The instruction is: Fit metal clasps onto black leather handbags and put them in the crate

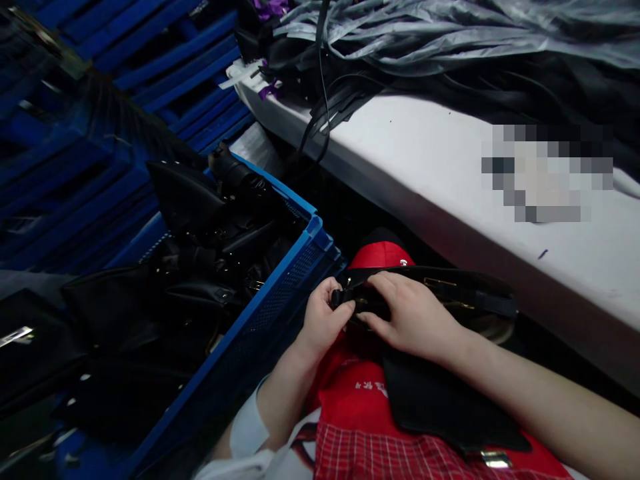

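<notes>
A black leather bag [450, 400] with gold metal fittings lies across my lap, over a red apron. My left hand [323, 320] is closed on the end of the bag's black strap [360, 301], thumb and fingers pinching it. My right hand [413, 313] lies over the strap from the right, fingers curled and pressing on it beside the left hand. Both hands meet at the bag's upper edge, in front of my red-clad knee [380, 255].
A blue plastic crate [295, 267] holding several black leather bag parts stands to my left. A white table [425, 167] runs along the right, with grey fabric [425, 33] and black straps [325, 113] piled at its far end. Blue pallets [75, 133] lie beyond the crate.
</notes>
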Demonstrator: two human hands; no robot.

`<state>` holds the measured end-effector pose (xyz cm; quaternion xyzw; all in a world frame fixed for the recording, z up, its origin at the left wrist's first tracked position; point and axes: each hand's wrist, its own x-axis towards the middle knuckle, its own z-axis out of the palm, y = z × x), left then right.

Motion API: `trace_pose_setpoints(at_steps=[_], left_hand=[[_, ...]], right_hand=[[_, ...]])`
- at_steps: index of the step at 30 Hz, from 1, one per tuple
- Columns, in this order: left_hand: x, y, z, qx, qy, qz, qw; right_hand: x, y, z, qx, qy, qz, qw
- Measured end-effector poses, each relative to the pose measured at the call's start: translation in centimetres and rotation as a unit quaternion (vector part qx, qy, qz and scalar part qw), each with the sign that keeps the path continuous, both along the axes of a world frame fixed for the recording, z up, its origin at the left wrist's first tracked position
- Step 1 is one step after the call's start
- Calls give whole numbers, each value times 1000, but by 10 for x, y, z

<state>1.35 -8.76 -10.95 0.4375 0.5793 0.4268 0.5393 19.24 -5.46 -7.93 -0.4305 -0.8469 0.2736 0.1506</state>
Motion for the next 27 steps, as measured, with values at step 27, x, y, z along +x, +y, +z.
trace_pose_setpoints(at_steps=[27], left_hand=[[-3, 4, -5, 9, 21, -15, 1000]], right_hand=[[6, 1, -14, 61, -20, 132, 989]])
